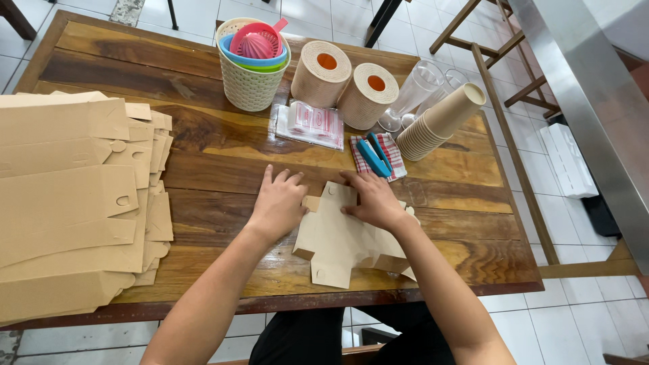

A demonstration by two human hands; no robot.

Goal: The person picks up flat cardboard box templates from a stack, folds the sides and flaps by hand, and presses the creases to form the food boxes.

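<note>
A flat cardboard box blank point(341, 236), only partly folded, is pressed on the desk point(223, 162) under the left hand point(277, 205) and right hand point(372, 201), fingers spread; a stack of unfolded blanks point(74, 196) lies left.

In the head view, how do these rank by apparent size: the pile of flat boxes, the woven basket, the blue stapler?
1. Pile of flat boxes, clearly largest, though nearest the camera.
2. Woven basket.
3. Blue stapler, smallest.
</note>
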